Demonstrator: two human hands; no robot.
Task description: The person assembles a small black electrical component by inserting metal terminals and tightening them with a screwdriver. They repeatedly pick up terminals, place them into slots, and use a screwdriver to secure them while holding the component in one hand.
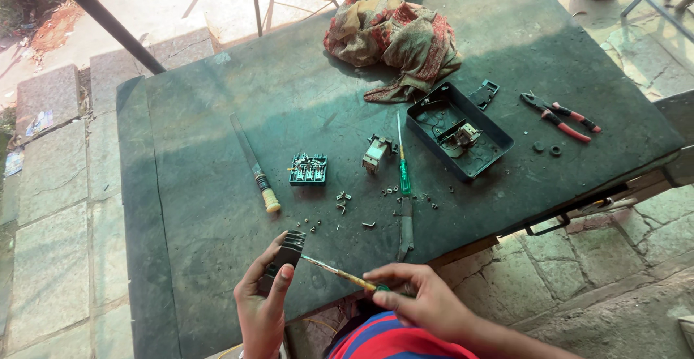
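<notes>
Beyond your fingers the table (217,113) lies open; your left hand (262,297) grips a black part (284,256), your right hand (426,302) pinches a screwdriver (340,275).

Dark table (217,113) bearing tools, cloth (394,37)

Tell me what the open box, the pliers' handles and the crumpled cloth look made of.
Open box: likely moulded plastic, dark with a dull sheen and thin, even walls. Pliers: handles seem coated in red rubber or plastic; the jaws look like dark metal. Cloth: soft woven fabric, patterned red and beige, bunched in folds.
</notes>
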